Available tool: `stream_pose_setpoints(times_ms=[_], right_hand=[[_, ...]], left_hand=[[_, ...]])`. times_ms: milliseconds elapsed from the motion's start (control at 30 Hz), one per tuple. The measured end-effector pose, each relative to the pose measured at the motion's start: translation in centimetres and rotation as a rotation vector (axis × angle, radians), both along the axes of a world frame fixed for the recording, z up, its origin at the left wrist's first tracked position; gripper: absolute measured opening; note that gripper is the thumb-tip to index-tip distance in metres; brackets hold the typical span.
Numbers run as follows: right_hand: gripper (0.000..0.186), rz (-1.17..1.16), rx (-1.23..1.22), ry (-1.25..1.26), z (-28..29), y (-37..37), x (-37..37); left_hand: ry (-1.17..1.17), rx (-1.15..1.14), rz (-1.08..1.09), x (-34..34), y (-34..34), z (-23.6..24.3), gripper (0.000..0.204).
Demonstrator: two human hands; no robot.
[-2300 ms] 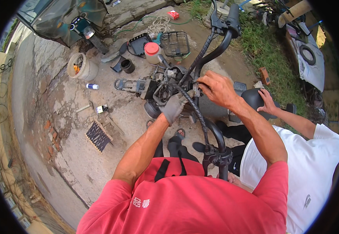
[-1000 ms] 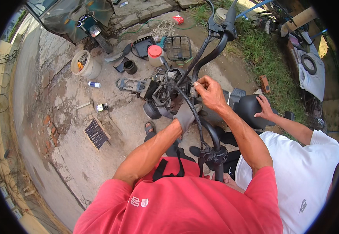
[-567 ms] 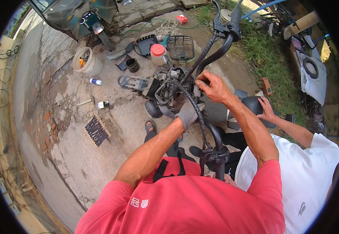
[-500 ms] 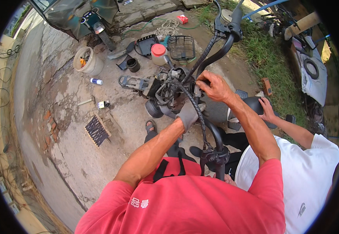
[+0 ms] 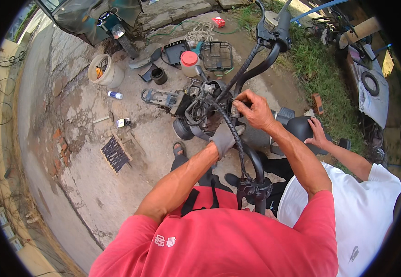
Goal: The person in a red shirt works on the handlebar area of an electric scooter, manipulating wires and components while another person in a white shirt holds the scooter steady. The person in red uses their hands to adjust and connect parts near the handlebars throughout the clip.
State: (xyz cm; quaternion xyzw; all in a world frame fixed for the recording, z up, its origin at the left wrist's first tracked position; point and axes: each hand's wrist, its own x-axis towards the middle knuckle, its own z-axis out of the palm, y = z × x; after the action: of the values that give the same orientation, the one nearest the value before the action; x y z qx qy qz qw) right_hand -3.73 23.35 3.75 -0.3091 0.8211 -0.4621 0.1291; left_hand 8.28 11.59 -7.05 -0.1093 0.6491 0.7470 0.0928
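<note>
Below me stands a partly stripped two-wheeler with exposed wiring and parts [image 5: 203, 104] and a black handlebar [image 5: 259, 69] across it. My right hand [image 5: 257, 111], bare, is closed at the middle of the machine, thumb and forefinger pinched together. Whatever lies between those fingertips is too small to make out. My left hand [image 5: 223, 139], in a grey glove, reaches in low beside the wrapped cable [image 5: 230, 122]. The machine hides most of its fingers. On the right, a co-worker's hand [image 5: 317, 134] rests on the black seat [image 5: 300, 129].
A white bucket [image 5: 110, 76], a red-lidded jar [image 5: 190, 64], a black wire basket [image 5: 216, 56] and a black cup [image 5: 159, 76] stand beyond the machine. To the left lie a hammer [image 5: 102, 119] and a slatted wooden stool [image 5: 115, 154]. The co-worker's white shirt [image 5: 339, 207] is close on my right.
The view has shifted slightly. Both my hands stay at the same spots on the machine, with the right fingers still pinched. The co-worker's hand remains on the seat.
</note>
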Motion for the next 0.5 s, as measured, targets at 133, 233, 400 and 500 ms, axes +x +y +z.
stream_pose_setpoints(times_ms=[133, 233, 400, 500], right_hand=[[0.035, -0.023, 0.111, 0.1, -1.3, 0.9, 0.0], [0.041, -0.163, 0.135, 0.124, -1.9, 0.1, 1.7], [0.043, -0.519, 0.007, -0.358, -2.6, -3.0, 5.2], [0.04, -0.547, -0.035, -0.56, -1.6, -3.4, 4.5]], left_hand=[[-0.06, -0.031, 0.004, 0.2, -0.1, 2.7, 0.025], [0.021, -0.219, -0.033, 0.3, -0.4, 3.2, 0.022], [0.063, -0.054, 0.005, 0.2, 0.8, -0.9, 0.017], [0.3, -0.166, 0.089, 0.0, 0.9, 1.3, 0.015]])
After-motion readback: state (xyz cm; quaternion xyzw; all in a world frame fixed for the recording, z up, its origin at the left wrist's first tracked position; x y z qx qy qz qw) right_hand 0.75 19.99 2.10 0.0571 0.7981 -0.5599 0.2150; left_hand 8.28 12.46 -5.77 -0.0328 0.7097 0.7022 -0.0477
